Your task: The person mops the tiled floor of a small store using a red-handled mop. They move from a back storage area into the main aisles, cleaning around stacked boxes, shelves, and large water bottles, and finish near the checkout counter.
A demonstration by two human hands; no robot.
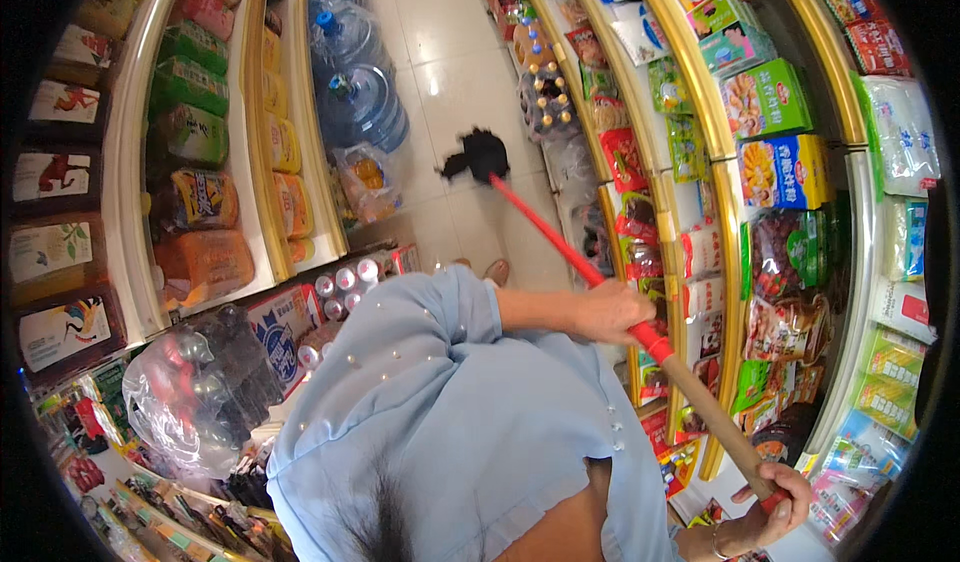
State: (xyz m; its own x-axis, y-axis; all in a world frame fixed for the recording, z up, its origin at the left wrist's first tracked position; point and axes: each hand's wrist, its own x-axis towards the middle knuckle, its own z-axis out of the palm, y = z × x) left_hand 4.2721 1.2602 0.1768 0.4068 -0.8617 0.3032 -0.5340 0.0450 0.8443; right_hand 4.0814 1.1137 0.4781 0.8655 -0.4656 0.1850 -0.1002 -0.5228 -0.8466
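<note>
Both my hands grip the long handle of a mop (551, 233). My left hand (615, 311) is wrapped around the red part of the shaft, near the middle. At the lower right, my right hand (784, 496) holds the upper end, where bare wood gives way to a red tip. The handle slants away towards the upper left. Its ragged black mop head (480, 158) is blurred and rests on the pale tiled floor (442, 104), ahead of my feet (495, 271).
Shelves of packaged food (765, 100) line the right side of the narrow aisle. Large blue water bottles (360, 108) stand on the left, below shelves of bottled drinks (199, 138). Shrink-wrapped bottles (546, 96) sit low on the right. A clear plastic bag (176, 393) bulges at lower left.
</note>
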